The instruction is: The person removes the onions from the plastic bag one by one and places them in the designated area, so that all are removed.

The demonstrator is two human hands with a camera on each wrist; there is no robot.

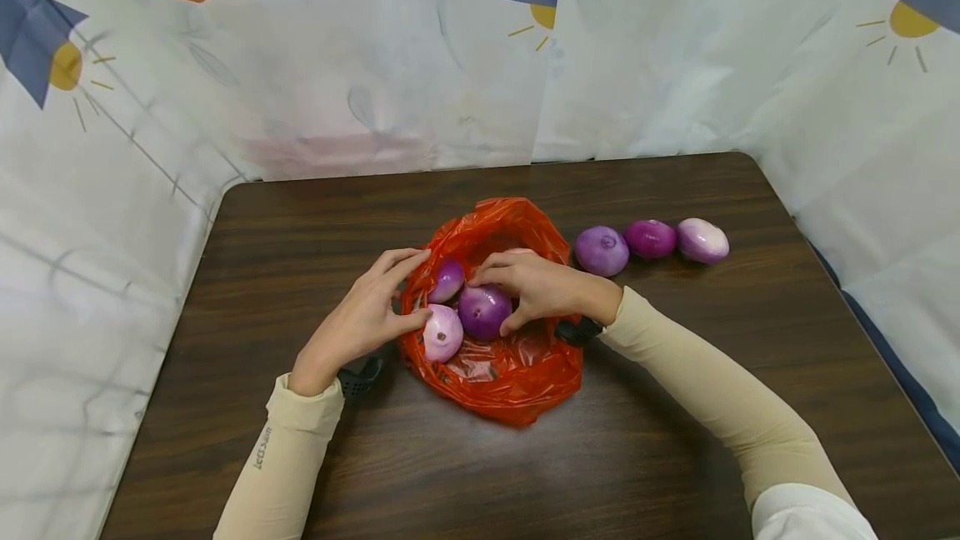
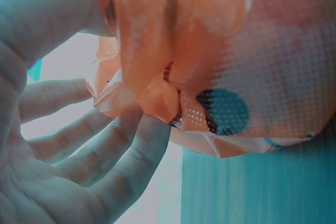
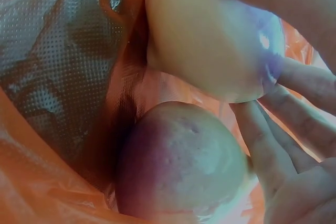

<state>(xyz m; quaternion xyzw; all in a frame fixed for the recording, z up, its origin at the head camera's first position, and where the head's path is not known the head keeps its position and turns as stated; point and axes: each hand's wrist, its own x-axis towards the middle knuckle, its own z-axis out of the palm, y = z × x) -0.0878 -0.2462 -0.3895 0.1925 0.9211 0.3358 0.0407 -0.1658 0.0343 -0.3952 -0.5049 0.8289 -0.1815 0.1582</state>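
A red plastic bag (image 1: 525,373) stands with its mouth spread wide on the table. My left hand (image 1: 367,307) grips its left rim; in the left wrist view the thumb and fingers meet the orange-looking plastic (image 2: 152,35). Inside the bag, my right hand (image 1: 543,286) holds a purple onion (image 1: 483,312) between thumb and fingers, seen also in the right wrist view as a large onion (image 3: 210,40). Beside it in the bag sit a pale pink onion (image 1: 443,333), close to my left thumb, and another purple onion (image 1: 447,280). Below the held onion, the right wrist view shows another onion (image 3: 181,161).
Right of the bag, three onions lie in a row: a purple one (image 1: 602,251), a darker one (image 1: 650,239) and a whitish one (image 1: 702,241). The dark wooden table (image 1: 315,223) ends at a white printed sheet (image 1: 450,65) behind and at both sides.
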